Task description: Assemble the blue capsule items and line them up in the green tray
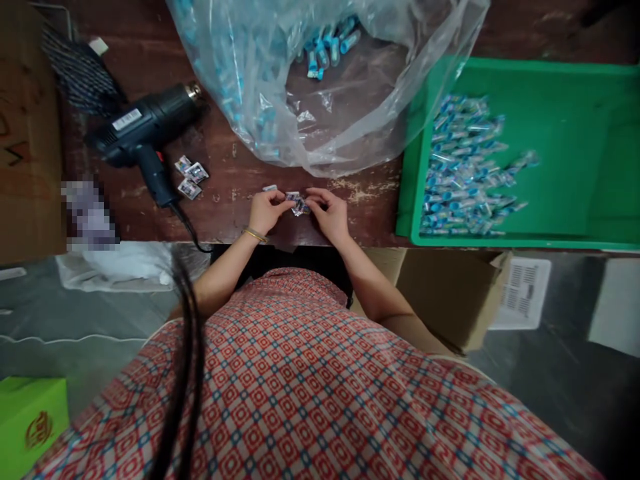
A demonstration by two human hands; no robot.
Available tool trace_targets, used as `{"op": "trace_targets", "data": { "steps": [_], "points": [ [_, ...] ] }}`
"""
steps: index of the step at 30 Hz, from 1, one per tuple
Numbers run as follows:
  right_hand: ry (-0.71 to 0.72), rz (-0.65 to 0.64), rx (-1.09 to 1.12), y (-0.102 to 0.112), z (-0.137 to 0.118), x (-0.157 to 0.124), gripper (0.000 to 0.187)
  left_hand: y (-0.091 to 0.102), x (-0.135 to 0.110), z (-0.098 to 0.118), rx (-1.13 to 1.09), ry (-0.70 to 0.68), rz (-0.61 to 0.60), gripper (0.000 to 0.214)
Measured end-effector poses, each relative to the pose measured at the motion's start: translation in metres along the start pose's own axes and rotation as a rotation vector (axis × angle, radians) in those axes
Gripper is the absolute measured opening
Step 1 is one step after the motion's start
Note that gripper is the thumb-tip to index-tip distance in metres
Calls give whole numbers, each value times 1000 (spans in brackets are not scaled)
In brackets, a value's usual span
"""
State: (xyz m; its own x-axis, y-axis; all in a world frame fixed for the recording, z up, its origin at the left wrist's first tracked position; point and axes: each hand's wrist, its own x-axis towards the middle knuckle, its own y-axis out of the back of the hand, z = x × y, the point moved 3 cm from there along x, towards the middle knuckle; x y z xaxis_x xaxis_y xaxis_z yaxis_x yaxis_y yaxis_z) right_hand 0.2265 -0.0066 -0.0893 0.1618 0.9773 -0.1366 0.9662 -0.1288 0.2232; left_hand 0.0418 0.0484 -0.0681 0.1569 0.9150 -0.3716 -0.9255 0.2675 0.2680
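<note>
My left hand and my right hand meet near the table's front edge. Between their fingertips are small printed labels, dark and silvery, pinched from both sides. How many there are cannot be made out. Another pale label lies just behind my left fingers. Farther left, several more printed labels rest in a loose stack beside a black heat gun, whose nozzle points to the back right. Behind my hands spreads a large clear plastic bag with many small blue-capped tubes in it.
A green tray on the right holds rows of wrapped blue-capped tubes. The heat gun's cord drops over the table edge. At far left stands a cardboard box; an open carton sits below the table.
</note>
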Motion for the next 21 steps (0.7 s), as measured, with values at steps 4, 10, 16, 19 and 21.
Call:
{"op": "trace_targets", "data": {
  "steps": [4,10,16,19,21],
  "points": [
    [132,18,-168,0,-11,0,22,2,3,-2,-12,-32,11,30],
    [186,32,-268,-6,-15,9,13,0,3,-4,-92,14,-60,41],
    [259,58,-412,7,-34,7,23,18,-4,-8,-179,76,-47,50],
    [356,152,-322,24,-45,42,23,28,-9,-6,-157,89,-42,49],
    [389,205,-296,34,-48,92,27,30,-12,-3,-140,99,-56,48]
  ]
}}
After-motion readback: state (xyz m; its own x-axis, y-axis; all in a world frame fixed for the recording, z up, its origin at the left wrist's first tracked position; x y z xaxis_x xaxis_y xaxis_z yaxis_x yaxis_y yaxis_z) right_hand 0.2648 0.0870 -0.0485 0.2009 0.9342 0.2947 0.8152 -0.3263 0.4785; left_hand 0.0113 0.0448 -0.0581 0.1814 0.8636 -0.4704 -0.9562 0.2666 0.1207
